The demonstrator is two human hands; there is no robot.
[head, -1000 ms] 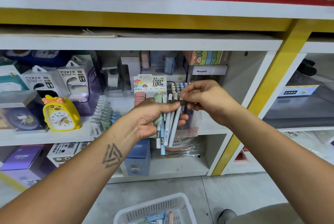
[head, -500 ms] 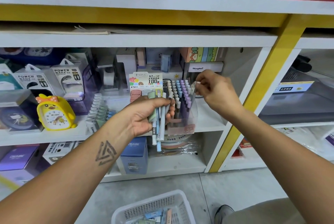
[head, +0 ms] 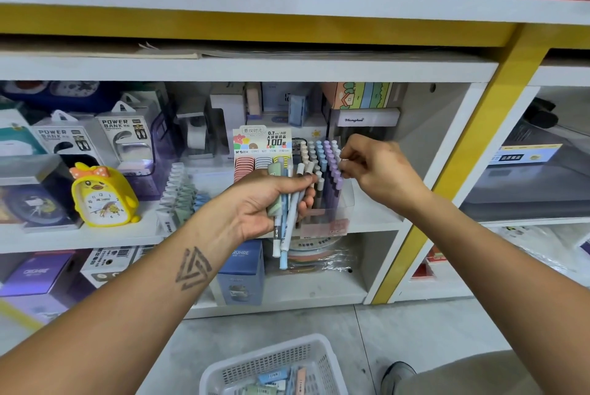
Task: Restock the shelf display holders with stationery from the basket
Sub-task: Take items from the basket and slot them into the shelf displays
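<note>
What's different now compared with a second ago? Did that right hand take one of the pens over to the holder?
Yes. The right hand left the bunch of pens, where its fingers were pinching one a second ago, and moved right to the clear pen holder; it now pinches a pen top at the holder's right row. The left hand kept gripping the bunch; the yellow clock and the basket stayed put.

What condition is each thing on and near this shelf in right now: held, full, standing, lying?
Left hand: grips a bunch of pastel pens.
Bunch of pastel pens: held upright, tips hanging below the grip.
Right hand: fingers pinched at the holder's right-hand row; whether they hold a pen cannot be told.
Clear plastic pen holder: standing, nearly full.
White plastic basket: on the floor, partly filled.
Yellow duck alarm clock: upright.
</note>
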